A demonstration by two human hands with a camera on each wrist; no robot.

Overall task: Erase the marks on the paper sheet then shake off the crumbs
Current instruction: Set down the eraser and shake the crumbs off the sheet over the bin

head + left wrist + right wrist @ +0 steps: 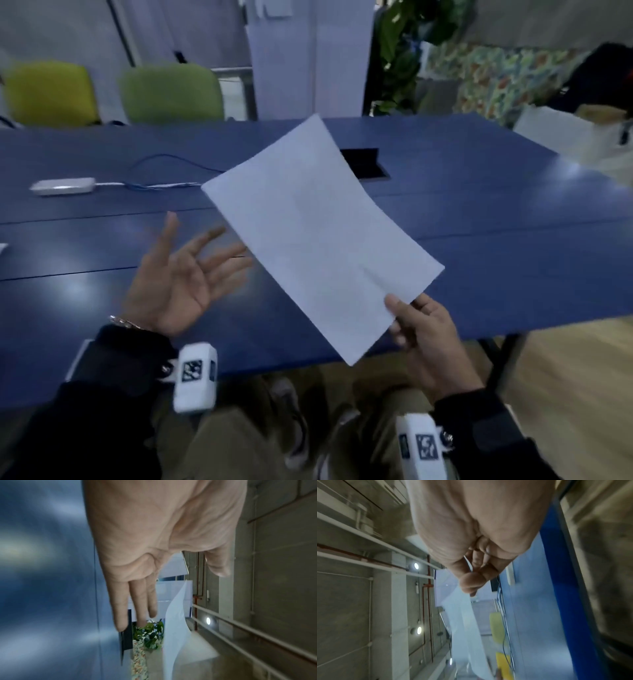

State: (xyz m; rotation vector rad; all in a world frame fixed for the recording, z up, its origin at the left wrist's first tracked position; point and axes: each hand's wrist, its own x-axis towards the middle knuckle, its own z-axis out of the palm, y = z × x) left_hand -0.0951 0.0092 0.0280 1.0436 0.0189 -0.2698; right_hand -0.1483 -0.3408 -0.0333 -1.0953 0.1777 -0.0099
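Observation:
A white paper sheet [318, 233] hangs in the air above the blue table [496, 240], slanting up and away from me. My right hand [407, 318] pinches its near right corner, thumb on top and fingers under. I see no marks on the side facing me. My left hand [191, 270] hovers beside the sheet's left edge, palm up, fingers spread and blurred, holding nothing. In the left wrist view the paper sheet [176, 628] stands edge-on just past my straight fingers [135, 601]. In the right wrist view the paper sheet [467, 626] runs away from my pinching thumb [469, 582]. No eraser is in sight.
A white power adapter [63, 186] with cables lies at the table's far left. A black cable box [364, 162] is set into the tabletop behind the sheet. Two green chairs [171, 92] stand beyond the table. A white bag [561, 133] stands at the far right.

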